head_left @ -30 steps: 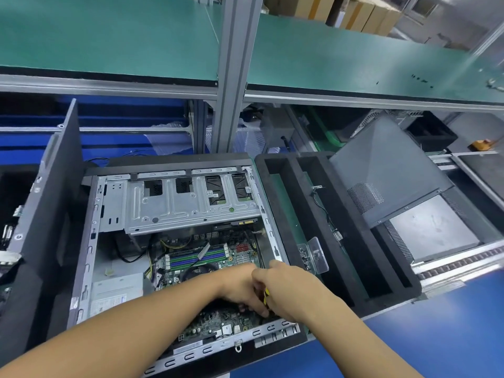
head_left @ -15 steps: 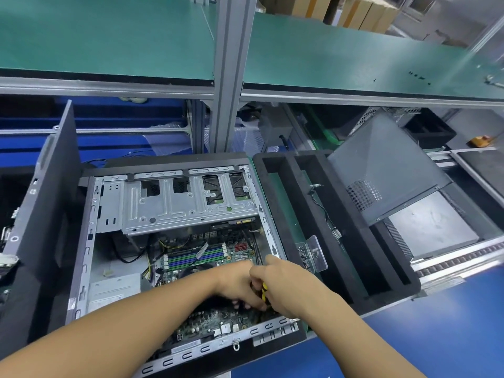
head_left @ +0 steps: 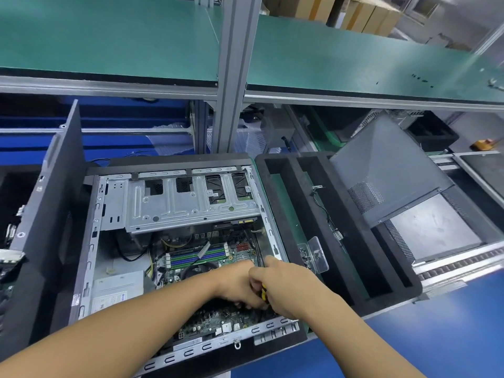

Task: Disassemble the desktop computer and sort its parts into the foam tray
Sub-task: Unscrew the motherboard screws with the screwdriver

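Seemingly right hand (head_left: 289,291) grips one tool (head_left: 263,292) beside left hand (head_left: 236,282).

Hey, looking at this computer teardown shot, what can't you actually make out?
All in the head view:
1. The tip of the yellow-handled tool and what it works on: hidden under the left hand and right hand.
2. Whether the left hand holds anything: its own back covers the fingers.
3. The white label in the case: print too small to read.
4. The metal parts at far left: cut off by the frame edge.
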